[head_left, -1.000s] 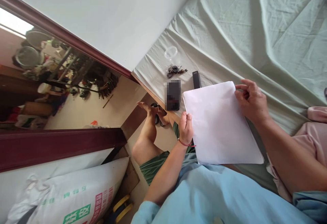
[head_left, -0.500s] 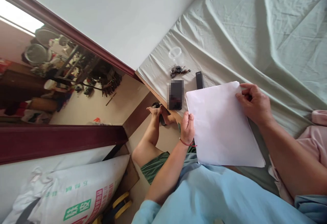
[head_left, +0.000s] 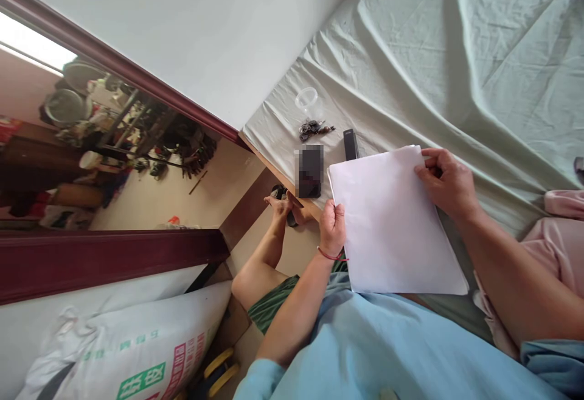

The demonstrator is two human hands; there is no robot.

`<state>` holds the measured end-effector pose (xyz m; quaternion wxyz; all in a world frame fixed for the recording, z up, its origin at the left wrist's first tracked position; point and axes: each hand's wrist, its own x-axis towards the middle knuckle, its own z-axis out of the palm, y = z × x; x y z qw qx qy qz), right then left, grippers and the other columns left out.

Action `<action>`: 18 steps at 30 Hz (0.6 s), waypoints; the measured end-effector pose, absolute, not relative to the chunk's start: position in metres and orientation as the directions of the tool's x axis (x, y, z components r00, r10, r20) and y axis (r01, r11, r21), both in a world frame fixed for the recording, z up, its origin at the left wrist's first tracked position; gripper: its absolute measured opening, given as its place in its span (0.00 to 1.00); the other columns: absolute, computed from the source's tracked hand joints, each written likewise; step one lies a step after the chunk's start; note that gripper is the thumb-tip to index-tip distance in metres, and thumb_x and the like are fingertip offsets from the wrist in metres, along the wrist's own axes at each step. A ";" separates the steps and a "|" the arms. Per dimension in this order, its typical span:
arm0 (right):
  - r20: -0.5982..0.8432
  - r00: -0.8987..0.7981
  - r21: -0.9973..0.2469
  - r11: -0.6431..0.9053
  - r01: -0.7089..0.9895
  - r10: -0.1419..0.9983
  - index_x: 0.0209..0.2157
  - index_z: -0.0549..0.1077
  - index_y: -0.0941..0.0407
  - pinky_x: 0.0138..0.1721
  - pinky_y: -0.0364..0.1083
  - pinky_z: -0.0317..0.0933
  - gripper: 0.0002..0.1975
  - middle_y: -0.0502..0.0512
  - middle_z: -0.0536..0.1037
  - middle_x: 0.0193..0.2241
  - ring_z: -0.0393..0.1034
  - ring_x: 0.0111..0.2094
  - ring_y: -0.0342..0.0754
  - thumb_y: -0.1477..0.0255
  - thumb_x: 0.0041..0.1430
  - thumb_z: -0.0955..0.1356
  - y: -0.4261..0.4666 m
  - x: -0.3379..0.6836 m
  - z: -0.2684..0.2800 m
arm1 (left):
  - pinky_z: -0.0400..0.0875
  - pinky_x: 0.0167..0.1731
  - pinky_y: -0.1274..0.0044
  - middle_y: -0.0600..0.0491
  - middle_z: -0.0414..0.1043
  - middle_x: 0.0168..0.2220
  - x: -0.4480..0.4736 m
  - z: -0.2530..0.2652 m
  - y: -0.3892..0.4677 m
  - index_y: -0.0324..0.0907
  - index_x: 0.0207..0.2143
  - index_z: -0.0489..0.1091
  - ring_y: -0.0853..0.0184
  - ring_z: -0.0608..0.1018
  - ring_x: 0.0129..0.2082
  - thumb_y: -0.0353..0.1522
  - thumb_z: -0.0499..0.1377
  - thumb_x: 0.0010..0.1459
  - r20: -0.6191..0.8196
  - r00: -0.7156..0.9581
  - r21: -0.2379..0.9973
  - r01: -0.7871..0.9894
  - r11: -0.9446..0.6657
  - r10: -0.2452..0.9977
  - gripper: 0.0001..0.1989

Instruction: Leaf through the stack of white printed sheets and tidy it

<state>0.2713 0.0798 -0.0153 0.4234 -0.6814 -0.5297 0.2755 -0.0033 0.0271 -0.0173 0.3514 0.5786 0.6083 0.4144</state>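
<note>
The white rectangular sheet of paper sits centre-right of frame, pinched at its left edge by the left hand and at its upper corner by the right hand. Uneven pulling could crease it; the dark phone lies just beside.

Soft daylight fills the room, brightest at the overexposed doorway; the view is tilted, edges stretched, one small patch pixelated.
</note>
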 end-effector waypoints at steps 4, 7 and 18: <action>0.052 0.280 -0.877 -0.090 0.472 0.959 0.49 0.75 0.52 0.37 0.47 0.62 0.18 0.52 0.80 0.35 0.68 0.30 0.45 0.66 0.57 0.69 0.079 0.271 -0.013 | 0.64 0.34 0.76 0.57 0.59 0.27 -0.005 -0.021 0.027 0.44 0.33 0.60 0.69 0.65 0.29 0.50 0.51 0.67 0.033 -0.078 0.926 0.378 -0.001 0.996 0.20; 0.039 0.277 -0.879 -0.099 0.467 0.960 0.49 0.76 0.54 0.37 0.46 0.61 0.18 0.53 0.80 0.35 0.68 0.30 0.44 0.67 0.57 0.69 0.078 0.270 -0.009 | 0.64 0.35 0.76 0.57 0.59 0.27 -0.005 -0.021 0.028 0.44 0.32 0.61 0.69 0.64 0.28 0.50 0.51 0.67 0.031 -0.074 0.931 0.366 -0.002 0.997 0.20; 0.059 0.292 -0.868 -0.095 0.488 0.955 0.51 0.74 0.53 0.38 0.47 0.63 0.20 0.52 0.80 0.35 0.68 0.30 0.44 0.65 0.55 0.69 0.078 0.272 -0.012 | 0.63 0.33 0.77 0.57 0.59 0.27 -0.005 -0.015 0.025 0.43 0.32 0.62 0.70 0.63 0.28 0.49 0.52 0.67 0.010 -0.083 0.943 0.333 0.018 0.996 0.20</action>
